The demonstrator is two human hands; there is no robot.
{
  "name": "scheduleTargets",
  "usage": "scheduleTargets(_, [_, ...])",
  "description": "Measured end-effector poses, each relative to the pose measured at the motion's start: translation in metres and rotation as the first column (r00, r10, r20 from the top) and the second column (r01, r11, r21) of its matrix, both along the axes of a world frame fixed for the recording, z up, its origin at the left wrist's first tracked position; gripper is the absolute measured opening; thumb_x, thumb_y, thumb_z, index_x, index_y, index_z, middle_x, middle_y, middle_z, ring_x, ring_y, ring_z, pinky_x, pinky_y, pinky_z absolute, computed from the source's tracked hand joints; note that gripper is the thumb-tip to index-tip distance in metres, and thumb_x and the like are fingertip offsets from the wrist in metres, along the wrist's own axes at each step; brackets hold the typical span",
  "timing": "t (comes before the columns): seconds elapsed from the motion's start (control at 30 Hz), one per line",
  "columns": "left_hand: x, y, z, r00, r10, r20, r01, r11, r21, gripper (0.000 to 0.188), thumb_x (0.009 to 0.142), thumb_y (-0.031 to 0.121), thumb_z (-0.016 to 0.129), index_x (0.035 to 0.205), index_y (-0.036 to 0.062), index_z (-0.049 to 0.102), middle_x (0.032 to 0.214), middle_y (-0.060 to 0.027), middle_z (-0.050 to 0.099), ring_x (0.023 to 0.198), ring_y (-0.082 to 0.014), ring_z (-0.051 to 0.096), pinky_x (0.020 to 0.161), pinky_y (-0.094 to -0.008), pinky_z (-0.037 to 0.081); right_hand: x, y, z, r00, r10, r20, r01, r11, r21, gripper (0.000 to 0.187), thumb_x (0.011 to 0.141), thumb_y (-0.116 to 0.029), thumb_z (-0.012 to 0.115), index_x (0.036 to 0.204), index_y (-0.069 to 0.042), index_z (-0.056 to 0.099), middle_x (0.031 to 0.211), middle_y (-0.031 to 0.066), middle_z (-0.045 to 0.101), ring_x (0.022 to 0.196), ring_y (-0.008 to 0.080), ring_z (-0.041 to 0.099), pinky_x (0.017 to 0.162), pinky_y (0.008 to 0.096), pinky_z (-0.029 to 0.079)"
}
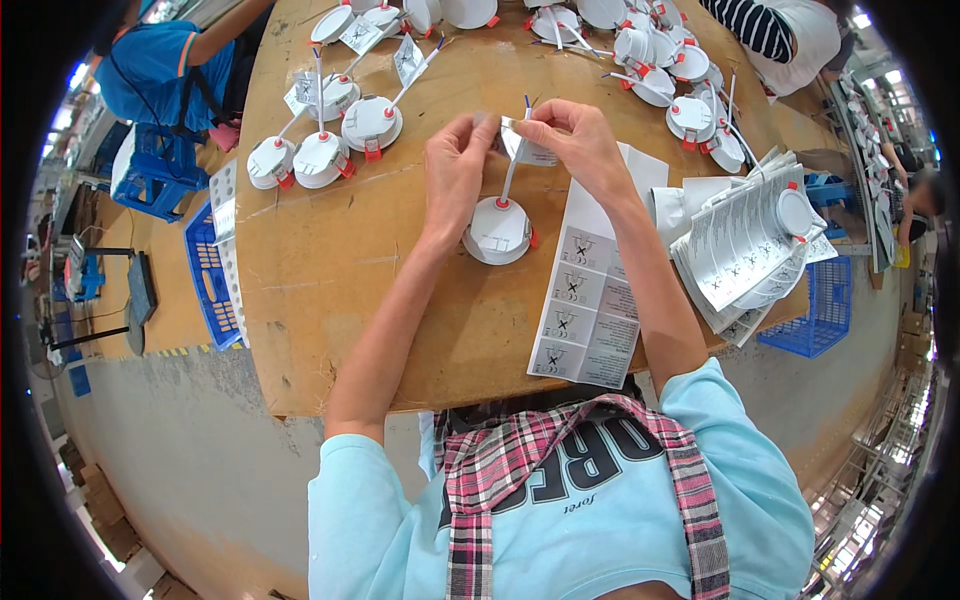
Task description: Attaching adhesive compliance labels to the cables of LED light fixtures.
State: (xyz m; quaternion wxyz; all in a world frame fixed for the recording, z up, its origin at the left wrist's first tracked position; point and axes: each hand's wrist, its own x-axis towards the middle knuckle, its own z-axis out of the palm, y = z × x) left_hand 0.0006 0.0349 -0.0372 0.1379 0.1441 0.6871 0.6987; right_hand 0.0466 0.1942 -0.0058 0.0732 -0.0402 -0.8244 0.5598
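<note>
A round white downlight (pixel 498 232) with red clips lies on the table in front of me, its white cable (pixel 513 175) rising toward my hands. A silver printed sticker label (pixel 540 155) is at the upper part of the cable. My right hand (pixel 583 150) pinches the label against the cable between thumb and forefinger. My left hand (pixel 459 170) is closed in a pinch at the label's left edge; its fingertips hide what they grip. Below my right forearm lies a sheet of printed labels (pixel 588 300), partly covered by that arm.
Several finished-looking downlights (pixel 372 122) with tagged cables stand at the left, and a heap of downlights (pixel 655 60) at the far right. A stack of printed sheets (pixel 735 255) carries a small white lamp (pixel 795 212). Blue crates (pixel 208 275) flank the wooden table (pixel 330 330). Two people sit across.
</note>
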Motion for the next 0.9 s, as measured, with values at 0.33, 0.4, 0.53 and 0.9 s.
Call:
scheduleTargets(0.33, [-0.026, -0.016, 0.012, 0.829, -0.504, 0.241, 0.459, 0.861, 0.221, 0.041, 0.091, 0.019, 0.05, 0.123, -0.0046, 0.045, 0.117, -0.0147, 0.056, 0.108, -0.0217, 0.055, 0.098, -0.0345, 0.042, 0.004, 0.0, 0.012, 0.914, 0.265, -0.308, -0.24, 0.964, 0.116, 0.018, 0.078, -0.021, 0.071, 0.082, -0.005, 0.065, 0.096, 0.0002, 0.062, 0.101, 0.0135, 0.048, 0.087, 0.0289, 0.04])
scheduleTargets(0.4, [-0.023, -0.01, 0.022, 0.767, -0.515, 0.384, 0.446, 0.857, 0.258, 0.043, 0.087, 0.02, 0.053, 0.123, -0.0033, 0.048, 0.116, -0.0122, 0.057, 0.11, -0.0207, 0.052, 0.097, -0.0357, 0.042, 0.007, 0.0, 0.013, 0.899, 0.295, -0.322, -0.272, 0.955, 0.116, 0.017, 0.078, -0.021, 0.072, 0.081, -0.006, 0.066, 0.1, 0.0004, 0.062, 0.106, 0.0149, 0.046, 0.091, 0.0309, 0.039])
scheduleTargets(0.53, [-0.03, -0.01, 0.007, 0.451, -0.846, 0.284, 0.369, 0.466, 0.804, 0.027, 0.085, 0.015, 0.052, 0.106, -0.0009, 0.055, 0.104, -0.0132, 0.06, 0.099, -0.0206, 0.06, 0.096, -0.0409, 0.047, 0.006, -0.003, 0.015, 0.894, 0.295, -0.336, -0.311, 0.95, 0.006, 0.015, 0.077, -0.021, 0.072, 0.083, -0.008, 0.067, 0.106, 0.0026, 0.061, 0.108, 0.0178, 0.045, 0.096, 0.0347, 0.035])
scheduleTargets(0.9, [-0.03, -0.01, -0.003, 0.59, -0.756, 0.283, 0.552, 0.634, 0.542, 0.023, 0.081, 0.02, 0.061, 0.097, 0.0033, 0.059, 0.091, -0.0059, 0.061, 0.083, -0.0145, 0.062, 0.079, -0.029, 0.051, 0.011, -0.005, 0.022, 0.911, 0.295, -0.288, -0.314, 0.949, -0.023, 0.014, 0.077, -0.018, 0.071, 0.081, -0.007, 0.064, 0.115, 0.0049, 0.057, 0.113, 0.0203, 0.041, 0.096, 0.0368, 0.035])
